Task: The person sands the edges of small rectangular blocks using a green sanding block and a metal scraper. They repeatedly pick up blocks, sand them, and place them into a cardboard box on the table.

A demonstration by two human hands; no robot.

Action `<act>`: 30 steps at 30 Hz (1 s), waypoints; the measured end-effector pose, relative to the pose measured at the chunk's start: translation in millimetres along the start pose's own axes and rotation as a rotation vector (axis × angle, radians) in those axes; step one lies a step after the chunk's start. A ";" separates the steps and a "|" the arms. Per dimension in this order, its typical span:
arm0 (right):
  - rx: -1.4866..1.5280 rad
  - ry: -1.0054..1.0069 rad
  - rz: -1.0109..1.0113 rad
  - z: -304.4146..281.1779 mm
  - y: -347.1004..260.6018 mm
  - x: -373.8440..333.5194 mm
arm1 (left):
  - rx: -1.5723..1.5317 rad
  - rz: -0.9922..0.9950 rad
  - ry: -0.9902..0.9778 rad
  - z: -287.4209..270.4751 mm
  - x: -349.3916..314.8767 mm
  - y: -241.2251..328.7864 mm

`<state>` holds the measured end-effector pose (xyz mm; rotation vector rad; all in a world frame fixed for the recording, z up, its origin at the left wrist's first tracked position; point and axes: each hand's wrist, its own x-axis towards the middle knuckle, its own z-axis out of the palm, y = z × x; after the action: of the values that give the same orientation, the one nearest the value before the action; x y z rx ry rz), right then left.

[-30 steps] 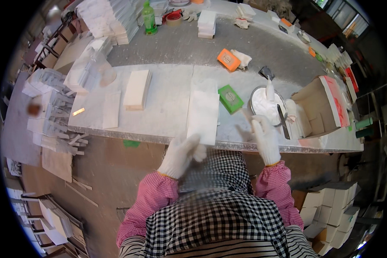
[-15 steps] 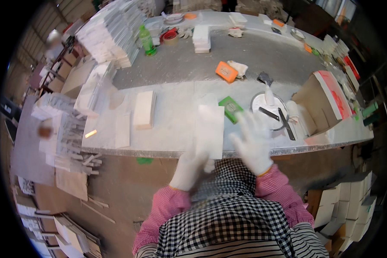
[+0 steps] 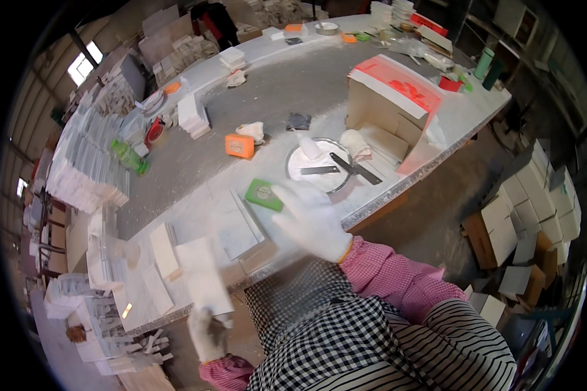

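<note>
My left hand [image 3: 209,333], in a white glove, grips the lower end of a flat white slab [image 3: 204,277] past the table's front edge. Beside that slab, a stack of pale slabs [image 3: 162,251] and a thin white strip [image 3: 153,291] lie on the table. My right hand [image 3: 314,220], also gloved, is open with fingers stretched out. Its fingertips are nearest a green block [image 3: 264,195], and I cannot tell whether they touch it. Left of it lies a low stack of grey-white pieces [image 3: 233,227]. A round dish of white paste [image 3: 297,159] carries a white bottle [image 3: 309,147] and dark scraper blades [image 3: 357,168].
An open cardboard box [image 3: 378,111] stands right of the dish. An orange block [image 3: 239,146] and crumpled cloth [image 3: 255,132] lie beyond. Tall slab stacks [image 3: 85,173] and a green bottle [image 3: 129,158] are at the left. Cartons [image 3: 528,189] are piled on the floor at right.
The view has turned to the right. My left hand has carried the white slab leftward, away from my right hand. A low stack near the table's front edge now shows.
</note>
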<state>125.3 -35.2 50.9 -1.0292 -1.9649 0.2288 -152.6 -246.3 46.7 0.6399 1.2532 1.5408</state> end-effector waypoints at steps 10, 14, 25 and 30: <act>-0.071 0.225 0.324 -78.2 86.8 -65.8 | -0.175 -0.126 0.588 -164.6 51.2 21.5; -0.044 0.334 0.468 -100.8 119.4 -78.1 | -0.101 -0.184 0.437 -206.4 67.6 15.4; -0.333 0.738 0.574 -186.5 319.9 -49.9 | -0.418 -0.444 0.284 -245.2 124.5 -24.5; -0.568 0.387 0.791 -226.1 443.6 -28.8 | -0.093 -0.355 0.430 -161.9 160.9 -47.6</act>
<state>562.7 177.7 -58.8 -2.0274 -1.2056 -0.1153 -331.2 -164.9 -79.1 0.0122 1.5066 1.4644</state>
